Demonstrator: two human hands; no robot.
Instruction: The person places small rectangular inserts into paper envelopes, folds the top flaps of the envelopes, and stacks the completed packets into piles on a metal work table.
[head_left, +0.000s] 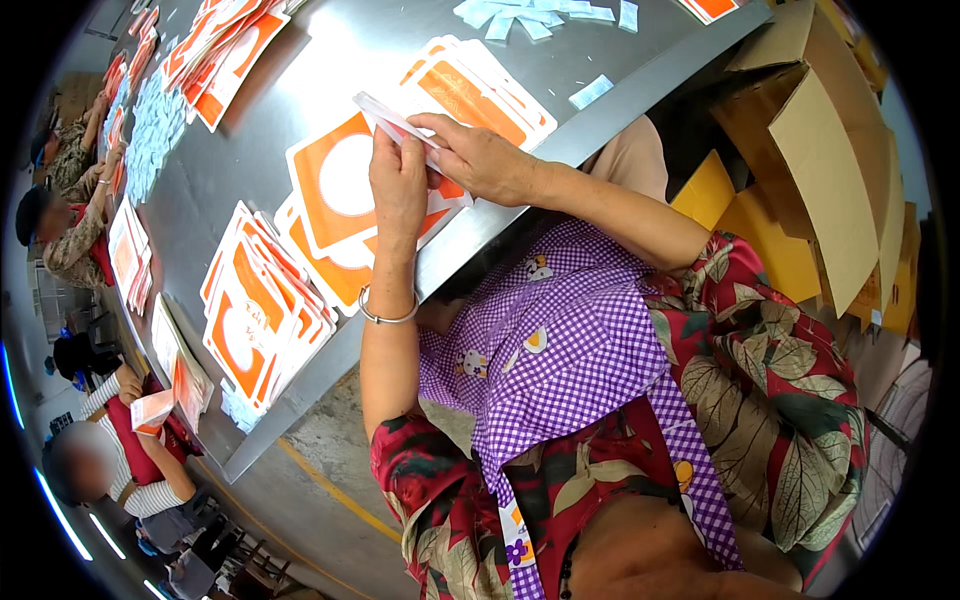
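Both my hands hold a thin, whitish folded piece (390, 116), edge-on to the view, above the table's front edge; whether it is card or film I cannot tell. My left hand (399, 176) grips its lower side with thumb and fingers, and a bangle circles that wrist. My right hand (480, 161) pinches its right end. Orange-and-white printed cards (319, 187) with a round white area lie under and beside my left hand. Behind my right hand a fanned stack of similar cards (487, 94) rests on the metal table. Another thick stack (259, 315) stands to the left.
Small light-blue packets lie in a heap (517, 13) at the back, with a single packet (591, 91) near the edge. More packets (154, 139) and cards (225, 56) are farther left. Several co-workers sit across the table. Open cardboard boxes (825, 180) stand at right.
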